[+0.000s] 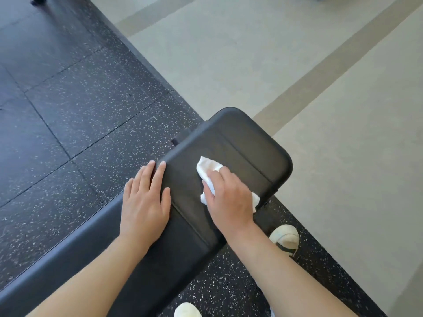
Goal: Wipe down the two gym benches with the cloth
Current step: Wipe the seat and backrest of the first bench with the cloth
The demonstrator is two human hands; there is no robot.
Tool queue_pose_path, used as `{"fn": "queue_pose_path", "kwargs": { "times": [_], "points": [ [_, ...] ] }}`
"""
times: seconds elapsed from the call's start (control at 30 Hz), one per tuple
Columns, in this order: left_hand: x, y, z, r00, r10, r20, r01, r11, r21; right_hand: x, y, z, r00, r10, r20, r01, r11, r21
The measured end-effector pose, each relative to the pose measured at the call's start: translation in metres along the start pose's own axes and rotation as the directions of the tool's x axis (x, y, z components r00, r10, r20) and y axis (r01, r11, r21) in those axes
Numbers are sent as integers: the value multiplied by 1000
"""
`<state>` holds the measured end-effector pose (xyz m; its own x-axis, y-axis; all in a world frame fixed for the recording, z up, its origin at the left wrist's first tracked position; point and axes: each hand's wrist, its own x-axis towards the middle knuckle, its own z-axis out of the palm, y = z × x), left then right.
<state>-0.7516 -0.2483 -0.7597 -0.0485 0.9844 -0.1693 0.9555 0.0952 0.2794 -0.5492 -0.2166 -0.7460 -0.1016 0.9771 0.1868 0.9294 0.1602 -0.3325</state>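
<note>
A black padded gym bench point(247, 143) runs from the lower left to its rounded end at centre right. My right hand point(229, 200) presses a crumpled white cloth point(208, 168) flat on the pad's top, near the rounded end. The cloth shows beyond my fingertips and under my palm's right side. My left hand point(146, 202) lies flat with fingers spread on the bench's left edge, holding nothing. Only one bench is in view.
Black speckled rubber floor tiles point(68, 110) lie to the left and under the bench. Pale grey flooring with a darker stripe point(320, 65) fills the right. My white shoes point(285, 239) stand to the right of the bench. A dark object point(37, 0) sits at top left.
</note>
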Motion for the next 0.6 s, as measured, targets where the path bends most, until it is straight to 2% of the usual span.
{"fn": "queue_pose_path", "kwargs": {
  "times": [0.2,0.3,0.37,0.43,0.53,0.6],
  "points": [
    [-78,-44,0,1000,-23,-3,23,1000,18,-42,-84,25,945,-304,122,292,951,103],
    [-112,-48,-4,998,-57,13,57,998,16,-39,-78,22,848,-511,142,499,859,113],
    [-131,-47,-7,996,-79,29,78,997,21,-20,-59,17,800,-584,135,578,811,84],
    [-145,-44,-8,994,-98,49,98,995,17,14,-33,10,821,-560,115,559,828,39],
    [-150,-36,-11,986,-152,75,152,988,2,77,-1,3,907,-410,93,414,910,-22],
    [-146,-29,-12,976,-203,78,205,979,-8,104,2,4,946,-298,130,303,953,-17]
  ]
}}
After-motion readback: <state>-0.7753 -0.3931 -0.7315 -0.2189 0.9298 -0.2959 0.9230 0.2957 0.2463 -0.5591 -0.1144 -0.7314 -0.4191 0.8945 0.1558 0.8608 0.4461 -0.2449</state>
